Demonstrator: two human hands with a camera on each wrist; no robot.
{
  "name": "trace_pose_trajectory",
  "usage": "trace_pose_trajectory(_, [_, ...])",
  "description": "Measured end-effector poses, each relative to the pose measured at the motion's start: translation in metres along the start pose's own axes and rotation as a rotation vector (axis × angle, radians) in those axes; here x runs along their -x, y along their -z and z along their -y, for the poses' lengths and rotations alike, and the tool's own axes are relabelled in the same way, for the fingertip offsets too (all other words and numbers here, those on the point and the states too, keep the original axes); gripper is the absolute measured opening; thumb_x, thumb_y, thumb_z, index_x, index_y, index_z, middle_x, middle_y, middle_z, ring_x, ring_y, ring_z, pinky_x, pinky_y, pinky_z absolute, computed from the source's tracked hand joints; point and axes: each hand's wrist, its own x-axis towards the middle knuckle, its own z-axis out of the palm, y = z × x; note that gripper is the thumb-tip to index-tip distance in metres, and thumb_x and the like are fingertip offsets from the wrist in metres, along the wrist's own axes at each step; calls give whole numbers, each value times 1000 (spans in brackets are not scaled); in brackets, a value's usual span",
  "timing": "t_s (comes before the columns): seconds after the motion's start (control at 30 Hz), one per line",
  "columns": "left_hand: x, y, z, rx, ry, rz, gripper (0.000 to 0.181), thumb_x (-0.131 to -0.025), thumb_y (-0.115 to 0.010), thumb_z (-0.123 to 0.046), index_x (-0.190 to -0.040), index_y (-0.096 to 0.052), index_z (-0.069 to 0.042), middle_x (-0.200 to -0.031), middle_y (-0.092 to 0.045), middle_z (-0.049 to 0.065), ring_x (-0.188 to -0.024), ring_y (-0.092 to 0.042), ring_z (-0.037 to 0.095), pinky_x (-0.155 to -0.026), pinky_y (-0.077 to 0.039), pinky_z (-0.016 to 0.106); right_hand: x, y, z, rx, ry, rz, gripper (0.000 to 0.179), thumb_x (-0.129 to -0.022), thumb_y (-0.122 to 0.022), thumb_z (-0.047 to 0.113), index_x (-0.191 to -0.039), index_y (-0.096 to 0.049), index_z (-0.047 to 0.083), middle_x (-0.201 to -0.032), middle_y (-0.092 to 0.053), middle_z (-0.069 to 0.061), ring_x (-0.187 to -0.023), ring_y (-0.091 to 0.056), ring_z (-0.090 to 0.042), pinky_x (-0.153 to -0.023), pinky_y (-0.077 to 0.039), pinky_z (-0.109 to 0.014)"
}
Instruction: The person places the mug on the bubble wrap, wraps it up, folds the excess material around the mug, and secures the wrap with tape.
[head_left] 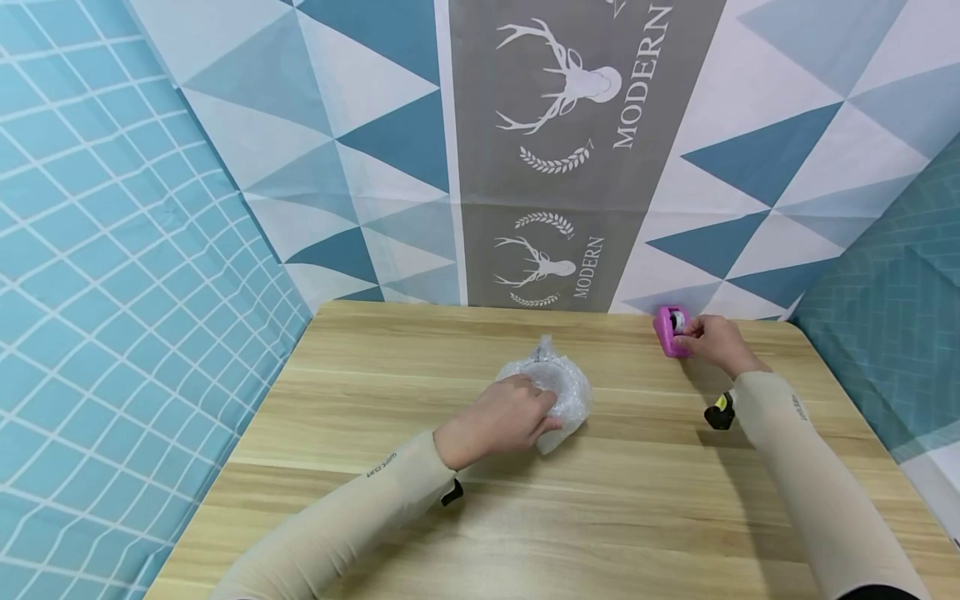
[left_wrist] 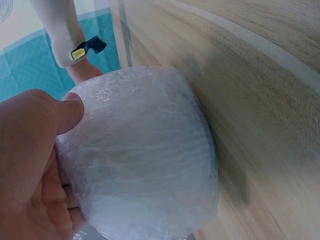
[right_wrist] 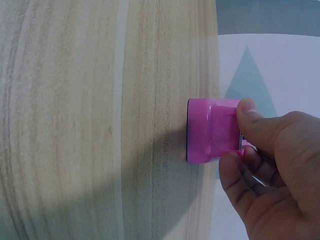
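In the head view my left hand grips a round bundle in bubble wrap near the middle of the table. Seen from the left wrist, the thumb lies over the edge of the wrapped bundle and the fingers curl beneath it; what is inside is hidden. At the far right, a pink tape dispenser holding a roll of tape stands on the table. My right hand pinches it at the front, thumb and forefinger around the toothed cutting edge in the right wrist view.
The wooden table has its back edge against a patterned wall covering. A blue gridded sheet borders the left side and a teal sheet the right. A black wrist camera hangs below the right sleeve.
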Motion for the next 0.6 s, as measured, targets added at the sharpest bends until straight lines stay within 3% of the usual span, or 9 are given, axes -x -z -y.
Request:
trace_pose_trajectory(0.23, [0,1,0,-20,-2,-5,34,-107,-51,-43,-92,-62,-15,-74,-66,-6,-74,-65,17,-101,-53,32,0,0,4,3,-1,18,27,-98,-69,17,-100,-60,-8,-93,-62,-20,-83,-55,-27,-64,-48,-28])
trace_pose_trajectory(0.6, [0,2,-1,-17,4,8,34,-107,-50,-44,-94,-63,-15,-75,-65,-6,-76,-66,16,-107,-51,33,4,4,0,-45,-41,36,37,-99,-68,26,-110,-62,-8,-108,-63,-26,-93,-56,-31,-71,-50,-26])
